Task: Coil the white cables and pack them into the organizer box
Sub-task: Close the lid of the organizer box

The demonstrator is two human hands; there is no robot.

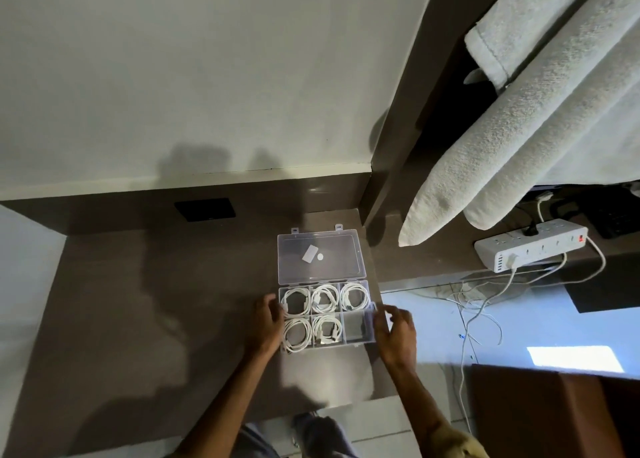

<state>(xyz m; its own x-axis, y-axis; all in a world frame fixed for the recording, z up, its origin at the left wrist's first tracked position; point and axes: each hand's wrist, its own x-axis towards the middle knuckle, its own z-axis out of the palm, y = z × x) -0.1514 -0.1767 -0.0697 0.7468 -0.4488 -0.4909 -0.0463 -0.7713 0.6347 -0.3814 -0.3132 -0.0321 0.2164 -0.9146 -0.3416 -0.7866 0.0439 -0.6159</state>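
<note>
A clear plastic organizer box (372, 322) lies on the brown desk near its right edge, its lid (320, 258) folded back flat. Coiled white cables (323, 298) fill the three far compartments and two of the near ones. The near right compartment (356, 326) holds no cable. My left hand (270, 322) rests against the box's left side, its fingers touching the wall. On the box's right side, my right hand (394, 329) has its fingers spread at the edge. Neither hand holds a cable.
The brown desk (156, 319) ends just right of the box. A white power strip (530, 248) with plugged-in cords sits on a shelf at right, loose wires trailing to the floor. White towels (519, 128) hang above. A black wall plate (206, 209) is behind the desk.
</note>
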